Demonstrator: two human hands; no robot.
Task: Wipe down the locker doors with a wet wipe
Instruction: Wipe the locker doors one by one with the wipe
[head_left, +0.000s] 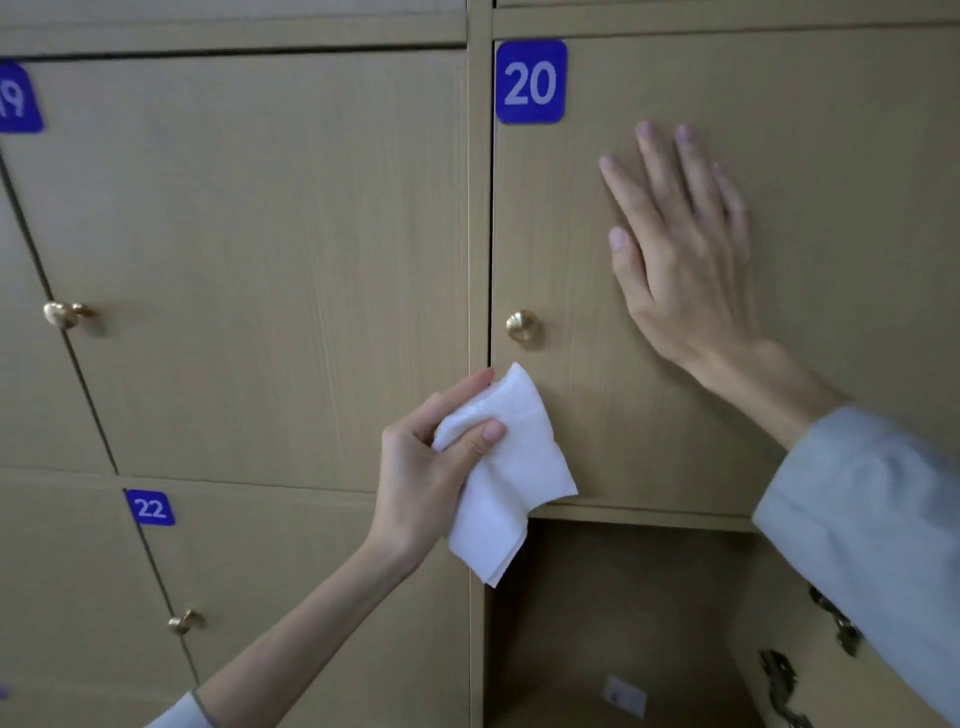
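Wet wipe: one, white, folded, hanging long-axis downward; it sits just below and slightly left of the brass knob of door 20, over that door's lower left corner.
Left hand: grasping the wipe, thumb pinching it against the curled fingers, index finger laid along its upper edge.
Door 20: closed; the blue number plate is well above the knob, in the door's upper left corner.
Right hand: released and flat, fingers straight, palm pressed on door 20 up and to the right of the knob; it holds nothing.
Deciding relation: most of door 20's unwiped-looking face lies up and to the right of the wipe; the left hand is the one carrying it, and the right hand lies across that path. My judgement: the wipe goes upward along the door while the right hand steadies it.
Doors counted: three numbered doors closed (19, 20, 22), plus one open compartment straight below the knob.
Knobs counted: three brass ones in view.
Hinges: two metal ones, on the swung-out door at lower right.
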